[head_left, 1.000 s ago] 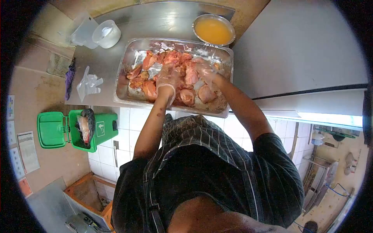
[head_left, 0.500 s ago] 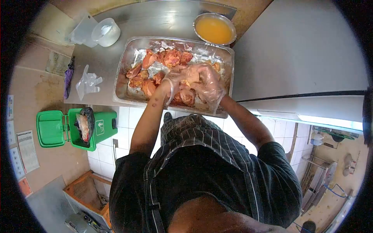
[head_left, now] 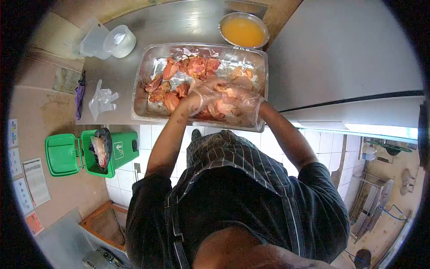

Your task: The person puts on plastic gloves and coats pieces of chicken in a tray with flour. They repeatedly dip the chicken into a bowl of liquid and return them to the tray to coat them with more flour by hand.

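Head view: a person's left hand (head_left: 202, 93) and right hand (head_left: 247, 100), in clear plastic gloves, close together around a raw meat piece (head_left: 223, 106) over the right-hand half of a metal tray (head_left: 139, 104). A second ago the hands were apart; their meeting suggests handling is now on one piece. Other raw pieces (head_left: 196, 67) lie in the tray. Beyond its far right corner stands a bowl (head_left: 266, 34) of orange liquid (head_left: 243, 31); far left, a tub (head_left: 123, 46) holds something white. Below, an open green bin (head_left: 127, 149) contains a black bag (head_left: 105, 136).
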{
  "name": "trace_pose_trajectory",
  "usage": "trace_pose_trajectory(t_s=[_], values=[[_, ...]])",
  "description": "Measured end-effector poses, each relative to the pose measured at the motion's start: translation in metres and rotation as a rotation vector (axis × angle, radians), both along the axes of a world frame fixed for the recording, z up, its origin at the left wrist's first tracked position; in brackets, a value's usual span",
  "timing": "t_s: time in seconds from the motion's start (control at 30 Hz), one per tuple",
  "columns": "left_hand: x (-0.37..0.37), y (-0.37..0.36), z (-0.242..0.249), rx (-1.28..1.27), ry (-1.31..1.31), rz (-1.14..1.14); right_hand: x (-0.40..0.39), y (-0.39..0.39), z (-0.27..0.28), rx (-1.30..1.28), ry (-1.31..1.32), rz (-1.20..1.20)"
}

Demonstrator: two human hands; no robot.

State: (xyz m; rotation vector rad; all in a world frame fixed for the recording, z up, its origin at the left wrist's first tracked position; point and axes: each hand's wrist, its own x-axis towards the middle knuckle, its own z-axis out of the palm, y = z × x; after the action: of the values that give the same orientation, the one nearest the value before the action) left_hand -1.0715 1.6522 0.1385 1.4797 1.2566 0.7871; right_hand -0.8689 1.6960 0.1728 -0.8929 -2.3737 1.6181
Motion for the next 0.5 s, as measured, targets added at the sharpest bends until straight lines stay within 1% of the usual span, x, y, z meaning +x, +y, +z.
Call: trace_pose_trajectory(t_s=[0.07,0.1,0.13,0.17,0.2,0.23,0.27,0.3,0.33,0.4,0.47,0.5], values=[[-0.001,0.002,-0.004,-0.175,0.022,-0.022,0.001,0.005,-0.011,0.124,-0.131,0.019],[-0.001,0.003,0.0,-0.258,0.035,-0.033,0.004,0.009,-0.019,0.127,-0.131,0.018],[0.012,0.003,0.002,-0.276,0.356,0.092,0.007,0.014,-0.029,-0.1,-0.137,-0.028],[0.02,-0.001,-0.005,-0.263,0.36,0.098,0.007,0.02,-0.035,-0.318,-0.138,-0.071],[0.025,-0.006,-0.021,-0.252,0.519,-0.156,0.007,0.022,-0.034,-0.277,-0.109,-0.075],[0.024,-0.004,-0.033,-0.223,0.687,-0.392,0.007,0.014,-0.027,-0.122,-0.095,-0.069],[0.018,0.003,-0.029,-0.192,0.87,-0.612,0.008,0.009,-0.02,0.038,-0.085,-0.064],[0.02,0.001,-0.028,-0.167,0.809,-0.492,0.005,0.006,-0.015,0.167,-0.079,-0.075],[0.021,-0.005,-0.02,-0.171,0.67,-0.314,0.002,0.003,-0.014,0.264,-0.074,-0.1],[0.024,-0.01,0.009,-0.164,0.265,0.033,0.0,0.006,-0.011,0.396,-0.076,-0.192],[0.027,-0.015,0.034,-0.152,-0.107,0.24,0.001,0.006,-0.005,0.443,-0.126,-0.289],[0.03,-0.016,0.042,-0.122,-0.208,0.312,0.004,0.014,-0.007,0.328,-0.244,-0.415]])
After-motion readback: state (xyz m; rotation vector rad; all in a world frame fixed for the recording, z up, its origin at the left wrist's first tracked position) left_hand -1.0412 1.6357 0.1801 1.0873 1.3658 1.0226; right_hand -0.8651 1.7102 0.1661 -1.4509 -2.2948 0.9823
